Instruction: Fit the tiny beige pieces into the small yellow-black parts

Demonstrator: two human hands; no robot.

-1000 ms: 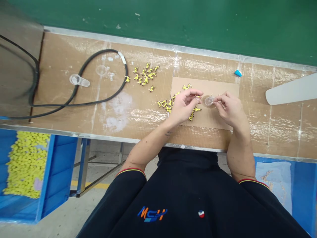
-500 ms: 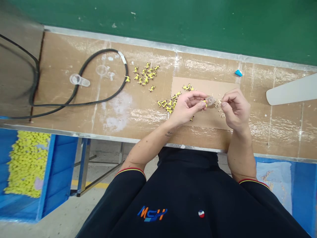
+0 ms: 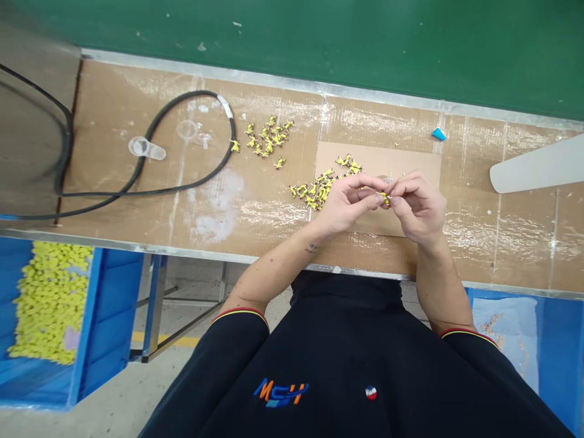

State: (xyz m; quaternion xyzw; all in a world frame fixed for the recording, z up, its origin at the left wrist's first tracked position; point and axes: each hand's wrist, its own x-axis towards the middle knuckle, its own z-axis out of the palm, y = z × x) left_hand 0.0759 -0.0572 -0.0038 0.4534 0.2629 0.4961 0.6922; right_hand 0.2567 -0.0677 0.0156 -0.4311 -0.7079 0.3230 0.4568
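Note:
Between the fingertips of my left hand [image 3: 347, 204] is a small yellow figure [image 3: 385, 198], held in a pinch. The closed thumb and forefinger of my right hand [image 3: 422, 208] meet it from the other side; whatever they grip is too small to make out. Just behind the fingers, a clear plastic cup [image 3: 388, 179] shows only in part. Beside my left hand, a group of yellow figures with dark parts [image 3: 314, 193] lies partly on a flat cardboard sheet [image 3: 378, 156]. My right hand covers most of the sheet's right side.
Another cluster of yellow figures [image 3: 269, 139] lies farther left. A black cable [image 3: 177, 190] loops across the table near a clear plastic scoop-like piece [image 3: 148, 148]. At the back right are a blue cone-shaped piece [image 3: 438, 134] and a white panel [image 3: 538, 164]. Blue bins [image 3: 112, 304] stand below.
My right hand has moved left from the small pale pieces to the figure in my left hand, and their fingertips now meet. The clear cup is now mostly hidden.

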